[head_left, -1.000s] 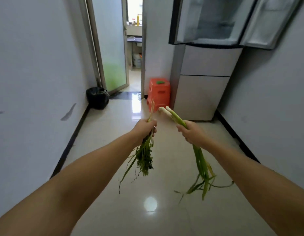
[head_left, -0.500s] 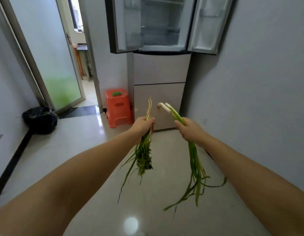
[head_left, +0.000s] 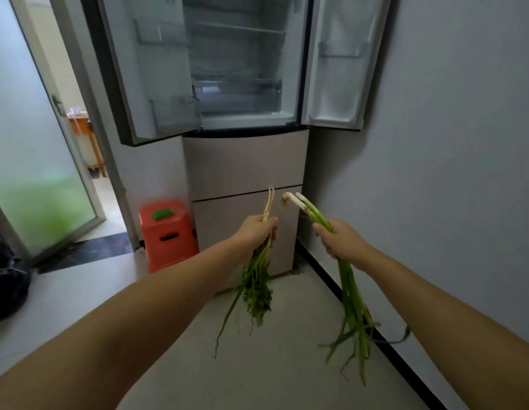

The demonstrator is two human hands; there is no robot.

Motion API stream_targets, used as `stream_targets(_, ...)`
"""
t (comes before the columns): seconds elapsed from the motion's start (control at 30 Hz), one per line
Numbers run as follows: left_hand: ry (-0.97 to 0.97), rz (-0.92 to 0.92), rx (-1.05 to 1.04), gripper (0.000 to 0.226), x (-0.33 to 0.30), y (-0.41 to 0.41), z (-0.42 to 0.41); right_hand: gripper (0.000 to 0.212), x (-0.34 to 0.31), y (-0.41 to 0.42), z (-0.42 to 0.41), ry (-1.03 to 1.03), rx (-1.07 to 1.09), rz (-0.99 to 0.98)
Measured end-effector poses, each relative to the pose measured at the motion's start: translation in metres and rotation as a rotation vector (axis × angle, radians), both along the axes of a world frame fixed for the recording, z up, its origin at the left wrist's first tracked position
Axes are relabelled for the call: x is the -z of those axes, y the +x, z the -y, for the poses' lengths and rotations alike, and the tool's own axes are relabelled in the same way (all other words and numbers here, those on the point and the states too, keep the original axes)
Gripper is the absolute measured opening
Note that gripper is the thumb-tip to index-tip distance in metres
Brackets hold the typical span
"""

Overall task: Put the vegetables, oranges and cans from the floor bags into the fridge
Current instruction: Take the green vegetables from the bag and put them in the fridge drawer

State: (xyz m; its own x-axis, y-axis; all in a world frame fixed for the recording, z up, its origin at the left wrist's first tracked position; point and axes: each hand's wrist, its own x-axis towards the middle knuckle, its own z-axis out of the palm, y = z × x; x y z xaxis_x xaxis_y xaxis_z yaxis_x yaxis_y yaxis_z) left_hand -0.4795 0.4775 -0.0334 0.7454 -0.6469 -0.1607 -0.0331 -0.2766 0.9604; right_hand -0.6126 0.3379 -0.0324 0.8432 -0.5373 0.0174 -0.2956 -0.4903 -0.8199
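Your left hand [head_left: 255, 232] grips a leafy herb bunch [head_left: 257, 288], your right hand [head_left: 340, 239] grips spring onions [head_left: 350, 294], the open fridge [head_left: 242, 69] blurred, its top cropped.

Fridge [head_left: 245, 161] top running out past upper edge. Black bag [head_left: 5, 288] getting cut by left edge, contents unreadable. Left hand [head_left: 254, 233] fingers curling out of sight behind herb bunch [head_left: 257, 288]. Frosted door [head_left: 35, 173] blurring whatever green lying beyond.
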Motion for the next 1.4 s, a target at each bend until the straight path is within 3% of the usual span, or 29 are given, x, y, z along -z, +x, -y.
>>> stream_targets(0.2,-0.053,0.04,-0.067,0.025,-0.015,0.109,0.118,0.024,-0.01,0.123,0.12,-0.071,-0.084,0.055)
stream_targets(0.37,-0.107,0.094,-0.21,0.026,-0.05,0.218,0.198,0.024,-0.059,0.23,0.221,-0.157,-0.193,0.065)
stream_targets(0.47,-0.125,0.137,-0.261,0.023,-0.069,0.276,0.226,0.023,-0.086,0.299,0.26,-0.102,-0.249,0.121)
stream_targets(0.6,-0.278,0.063,-0.343,0.017,-0.09,0.369,0.263,0.024,-0.11,0.402,0.291,-0.168,-0.322,0.128)
stream_targets(0.8,-0.478,0.142,-0.36,0.024,-0.157,0.517,0.33,0.023,-0.176,0.559,0.343,-0.382,-0.325,0.201)
stream_targets(1.0,-0.645,0.104,-0.401,0.028,-0.228,0.652,0.397,0.02,-0.25,0.696,0.398,-0.685,-0.306,0.234)
stream_targets(1.17,-0.739,0.018,-0.443,0.026,-0.249,0.743,0.441,0.032,-0.291,0.792,0.436,-0.895,-0.332,0.153)
stream_targets(1.4,-0.823,-0.057,-0.507,0.031,-0.263,0.847,0.457,0.029,-0.332,0.909,0.461,-1.315,-0.358,0.055)
